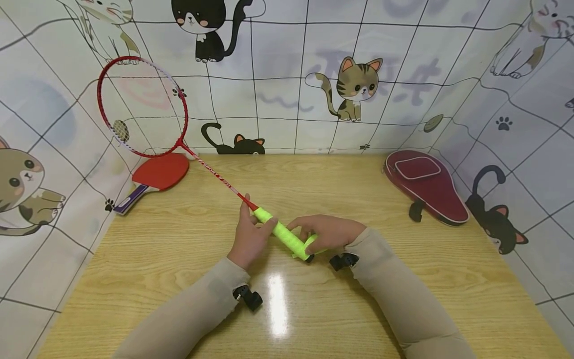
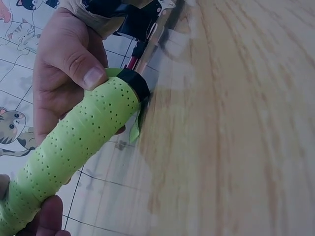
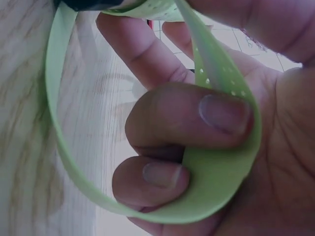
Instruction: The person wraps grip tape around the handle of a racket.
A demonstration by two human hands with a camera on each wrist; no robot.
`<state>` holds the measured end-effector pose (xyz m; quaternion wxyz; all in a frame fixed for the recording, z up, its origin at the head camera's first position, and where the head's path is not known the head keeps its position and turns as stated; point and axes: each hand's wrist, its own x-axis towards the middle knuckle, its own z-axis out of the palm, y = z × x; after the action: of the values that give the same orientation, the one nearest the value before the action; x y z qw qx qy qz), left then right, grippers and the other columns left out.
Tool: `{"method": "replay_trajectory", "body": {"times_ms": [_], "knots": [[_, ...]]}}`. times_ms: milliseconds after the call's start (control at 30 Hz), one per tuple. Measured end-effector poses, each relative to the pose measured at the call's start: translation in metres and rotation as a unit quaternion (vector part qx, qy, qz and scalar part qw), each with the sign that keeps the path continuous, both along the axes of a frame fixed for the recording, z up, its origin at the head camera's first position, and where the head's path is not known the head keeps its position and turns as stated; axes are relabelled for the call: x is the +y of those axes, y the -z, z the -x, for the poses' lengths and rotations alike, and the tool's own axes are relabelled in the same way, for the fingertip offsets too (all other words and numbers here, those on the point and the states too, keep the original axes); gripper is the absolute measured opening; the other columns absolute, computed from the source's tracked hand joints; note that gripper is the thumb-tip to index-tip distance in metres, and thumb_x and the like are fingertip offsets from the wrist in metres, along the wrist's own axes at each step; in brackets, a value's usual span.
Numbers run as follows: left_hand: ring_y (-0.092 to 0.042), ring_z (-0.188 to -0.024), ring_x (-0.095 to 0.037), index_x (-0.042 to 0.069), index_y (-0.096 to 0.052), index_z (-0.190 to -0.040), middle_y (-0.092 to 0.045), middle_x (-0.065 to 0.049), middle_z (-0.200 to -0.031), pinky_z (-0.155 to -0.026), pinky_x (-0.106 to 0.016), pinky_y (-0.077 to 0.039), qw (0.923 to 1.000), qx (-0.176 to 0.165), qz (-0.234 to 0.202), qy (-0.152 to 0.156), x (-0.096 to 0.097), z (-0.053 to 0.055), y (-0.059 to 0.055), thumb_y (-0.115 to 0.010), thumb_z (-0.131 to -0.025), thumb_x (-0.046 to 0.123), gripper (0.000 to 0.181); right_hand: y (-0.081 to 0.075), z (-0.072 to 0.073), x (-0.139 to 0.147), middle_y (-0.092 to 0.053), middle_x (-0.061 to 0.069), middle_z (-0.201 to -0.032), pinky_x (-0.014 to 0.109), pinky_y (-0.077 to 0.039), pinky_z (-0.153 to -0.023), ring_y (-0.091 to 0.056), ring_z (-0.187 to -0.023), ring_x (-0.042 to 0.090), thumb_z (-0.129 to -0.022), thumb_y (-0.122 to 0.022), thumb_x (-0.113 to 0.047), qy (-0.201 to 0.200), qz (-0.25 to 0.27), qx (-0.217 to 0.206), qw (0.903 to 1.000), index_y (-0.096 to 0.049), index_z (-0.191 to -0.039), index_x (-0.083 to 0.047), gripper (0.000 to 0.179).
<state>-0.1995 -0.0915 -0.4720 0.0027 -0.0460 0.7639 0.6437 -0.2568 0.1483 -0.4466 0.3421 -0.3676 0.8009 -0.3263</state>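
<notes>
A red and white badminton racket (image 1: 219, 178) slants across the head view, its strung head up at the left. Its handle is wrapped in bright yellow-green perforated overgrip (image 1: 290, 239). My left hand (image 1: 250, 240) holds the racket around the upper handle, thumb on top. At the butt end, beside the black cap (image 2: 134, 83), my right hand (image 1: 332, 232) grips the handle's end and the loose tape. In the right wrist view a loose loop of overgrip tape (image 3: 216, 187) runs around the curled fingers (image 3: 182, 115) and back toward the cap.
A red table tennis bat (image 1: 162, 172) lies at the back left, under the racket's head. At the back right is a dark red bat case (image 1: 423, 184) with a black strap. Cat-patterned sheeting (image 1: 278, 89) walls in the wooden table (image 1: 341, 314) on three sides.
</notes>
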Motion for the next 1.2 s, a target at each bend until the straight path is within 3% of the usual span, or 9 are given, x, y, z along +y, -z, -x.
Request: {"method": "replay_trajectory", "body": {"times_ms": [367,667,833,1067,1200], "knots": [[-0.073,-0.094,-0.024,0.016,0.001,-0.170,-0.065,-0.030,-0.128,-0.078,-0.025,-0.057,0.9987,0.006,-0.051,-0.001,0.0010,0.0009,-0.0020,-0.063,-0.099,0.005,0.096,0.0022,0.0023,0.0023,-0.076,-0.004,-0.111,0.054,-0.046,-0.113,-0.068,-0.114,0.015,-0.094,-0.072,-0.006,0.005,-0.005,-0.008,0.9999,-0.049,-0.156,-0.021,0.067],[-0.069,-0.081,-0.021,0.026,-0.001,-0.170,-0.068,-0.025,-0.124,-0.069,-0.025,-0.054,0.9992,0.012,-0.037,0.009,0.0011,0.0004,-0.0019,-0.072,-0.100,0.015,0.100,0.0030,0.0013,-0.0002,-0.076,-0.003,-0.106,0.049,-0.049,-0.108,-0.069,-0.107,0.014,-0.091,-0.077,-0.007,0.011,0.001,-0.016,0.9998,-0.052,-0.153,-0.020,0.068],[-0.069,-0.083,-0.022,0.025,-0.002,-0.170,-0.066,-0.023,-0.124,-0.073,-0.026,-0.055,0.9995,0.011,-0.029,0.000,0.0011,0.0007,-0.0024,-0.070,-0.099,0.012,0.099,0.0000,0.0021,0.0025,-0.075,-0.001,-0.111,0.053,-0.047,-0.111,-0.068,-0.112,0.016,-0.093,-0.074,-0.007,0.011,-0.005,-0.016,0.9998,-0.051,-0.155,-0.019,0.067],[-0.070,-0.088,-0.023,0.021,-0.002,-0.170,-0.062,-0.024,-0.129,-0.077,-0.028,-0.056,0.9985,-0.009,-0.051,-0.018,0.0012,0.0020,-0.0018,-0.064,-0.094,0.004,0.100,0.0008,0.0032,0.0056,-0.072,0.004,-0.129,0.057,-0.044,-0.114,-0.067,-0.121,0.020,-0.096,-0.070,-0.010,0.008,-0.012,-0.014,0.9998,-0.049,-0.157,-0.018,0.065],[-0.068,-0.084,-0.021,0.024,-0.002,-0.170,-0.063,-0.022,-0.129,-0.074,-0.027,-0.054,0.9986,-0.013,-0.047,-0.022,0.0009,0.0011,-0.0029,-0.062,-0.091,0.003,0.101,0.0022,0.0043,0.0047,-0.073,0.002,-0.124,0.055,-0.046,-0.113,-0.067,-0.117,0.017,-0.094,-0.072,-0.011,0.009,-0.014,0.000,0.9999,-0.051,-0.155,-0.017,0.064]]}}
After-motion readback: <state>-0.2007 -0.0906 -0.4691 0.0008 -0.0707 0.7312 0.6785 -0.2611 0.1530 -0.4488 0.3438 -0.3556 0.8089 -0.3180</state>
